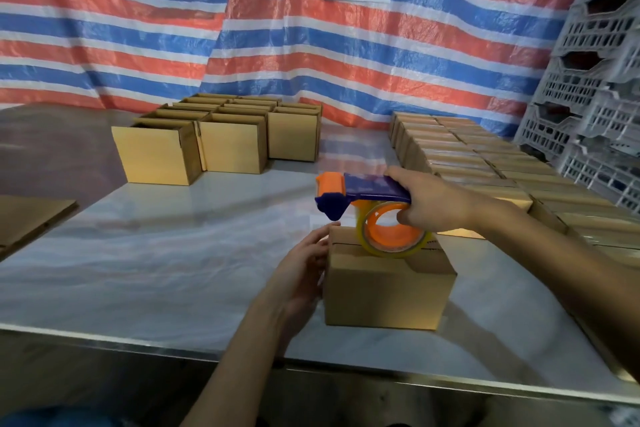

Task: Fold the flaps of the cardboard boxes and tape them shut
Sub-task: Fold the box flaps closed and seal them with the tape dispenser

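Two bare arms reach forward from the bottom of the view. The left forearm (235,357) rises from the lower centre, and the left hand (304,263) lies flat, palm inward, against the left side of a cardboard box (388,288), its fingers nearly straight and its fingertips at the box's top left corner. The right forearm (540,232) comes in from the right edge. The right hand (429,201), higher and farther out, grips the handle of a tape dispenser (363,191), with its thumb on top.
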